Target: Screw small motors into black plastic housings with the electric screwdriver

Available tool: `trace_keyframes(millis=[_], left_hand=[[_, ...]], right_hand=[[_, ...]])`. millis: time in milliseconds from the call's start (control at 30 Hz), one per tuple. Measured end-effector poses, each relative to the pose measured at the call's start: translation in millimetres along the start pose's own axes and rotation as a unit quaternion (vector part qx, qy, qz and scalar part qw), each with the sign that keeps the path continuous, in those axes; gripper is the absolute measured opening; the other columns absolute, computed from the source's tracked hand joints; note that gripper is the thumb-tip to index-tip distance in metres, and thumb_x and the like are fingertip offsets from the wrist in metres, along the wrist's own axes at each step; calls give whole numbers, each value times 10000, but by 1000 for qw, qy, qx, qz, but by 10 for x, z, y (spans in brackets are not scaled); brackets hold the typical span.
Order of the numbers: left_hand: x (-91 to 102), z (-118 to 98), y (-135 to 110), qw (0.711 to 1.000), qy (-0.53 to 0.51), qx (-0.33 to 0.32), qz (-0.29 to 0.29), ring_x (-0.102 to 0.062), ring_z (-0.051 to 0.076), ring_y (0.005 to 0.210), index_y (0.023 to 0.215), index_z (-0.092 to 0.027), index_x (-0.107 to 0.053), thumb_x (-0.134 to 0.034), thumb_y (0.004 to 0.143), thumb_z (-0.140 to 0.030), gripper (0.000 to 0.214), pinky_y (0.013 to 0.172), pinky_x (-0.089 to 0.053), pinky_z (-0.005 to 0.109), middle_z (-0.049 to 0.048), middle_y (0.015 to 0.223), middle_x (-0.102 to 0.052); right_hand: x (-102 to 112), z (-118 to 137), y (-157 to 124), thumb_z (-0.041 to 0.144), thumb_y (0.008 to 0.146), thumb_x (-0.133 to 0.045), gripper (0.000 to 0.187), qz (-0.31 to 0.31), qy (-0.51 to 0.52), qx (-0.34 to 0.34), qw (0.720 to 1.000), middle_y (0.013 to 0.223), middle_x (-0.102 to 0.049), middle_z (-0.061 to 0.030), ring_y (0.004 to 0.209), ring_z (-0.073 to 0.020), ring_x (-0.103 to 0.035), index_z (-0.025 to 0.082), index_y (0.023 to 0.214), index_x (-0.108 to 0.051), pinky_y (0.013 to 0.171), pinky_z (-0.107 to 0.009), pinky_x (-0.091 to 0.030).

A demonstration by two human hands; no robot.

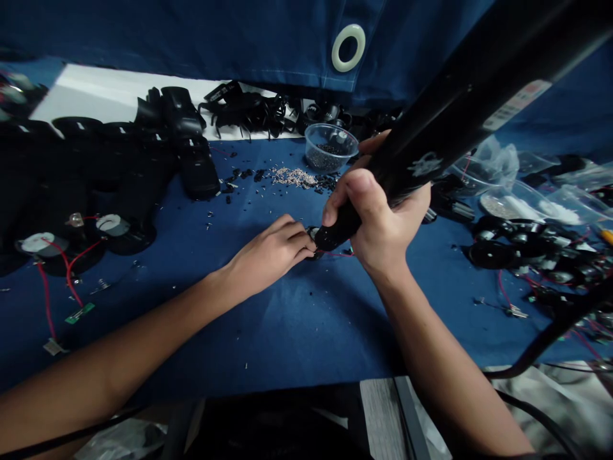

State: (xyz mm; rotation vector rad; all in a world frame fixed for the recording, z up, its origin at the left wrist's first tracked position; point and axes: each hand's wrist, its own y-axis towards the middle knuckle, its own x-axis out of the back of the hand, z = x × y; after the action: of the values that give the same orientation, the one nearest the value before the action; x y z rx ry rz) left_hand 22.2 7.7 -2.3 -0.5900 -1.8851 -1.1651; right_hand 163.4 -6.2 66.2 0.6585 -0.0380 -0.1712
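A long black cylindrical tool [460, 115], marked with a pale emblem [425, 164] and a whitish label [517, 104], slanted down from the right, its narrower end at a small dark part [313, 231]. That part, mostly hidden, sat mid-counter [282, 332], a thin red wire [338, 254] running right from it.

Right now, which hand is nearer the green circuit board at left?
Left. The left hand lies beyond the green circuit board, to its right; the right hand is farther right, gripping the black tool.
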Motion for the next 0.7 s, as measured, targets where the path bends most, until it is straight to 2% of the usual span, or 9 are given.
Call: trace_keyframes(millis=[233, 333, 467, 600, 700], left_hand=[[-5, -10, 1, 1000, -4, -2, -2, -515, 189, 954, 887, -141, -628, -502, 921, -214, 150, 857, -473, 327, 46, 883, -614], [-9, -5, -1, 1000, -5, -4, -7, -512, 190, 955, 889, -141, -629, -509, 919, -219, 146, 866, -469, 332, 44, 882, -615], [-13, 1, 3, 1000, -2, -8, -8, -510, 192, 956, 878, -141, -632, -525, 910, -218, 136, 865, -467, 331, 46, 881, -617], [-13, -4, 4, 1000, 5, -4, -1, -509, 190, 956, 879, -141, -634, -523, 911, -217, 139, 860, -466, 326, 47, 889, -615], [-13, -10, 3, 1000, 8, 0, 2, -508, 186, 949, 880, -143, -636, -519, 914, -222, 146, 857, -465, 322, 45, 891, -614]], right_hand=[[26, -31, -35, 584, 827, -507, 304, -11, -90, -13, 996, 602, -542, 54, 555, -129, -603, 309, 948, -466, 523, -286, -467], [26, -38, -35, 569, 833, -510, 288, -12, -91, -10, 996, 580, -511, 60, 512, -116, -568, 299, 922, -467, 503, -277, -448], [18, -27, -32, 513, 831, -557, 246, -8, -44, -9, 999, 559, -462, 71, 429, -104, -489, 285, 863, -470, 464, -276, -420], [23, -21, -37, 544, 826, -546, 257, 8, -57, -24, 998, 561, -469, 51, 479, -139, -529, 296, 874, -504, 523, -308, -462], [30, -38, -41, 547, 820, -553, 248, 8, -50, -12, 999, 548, -474, 50, 451, -135, -515, 308, 867, -508, 512, -303, -476]])
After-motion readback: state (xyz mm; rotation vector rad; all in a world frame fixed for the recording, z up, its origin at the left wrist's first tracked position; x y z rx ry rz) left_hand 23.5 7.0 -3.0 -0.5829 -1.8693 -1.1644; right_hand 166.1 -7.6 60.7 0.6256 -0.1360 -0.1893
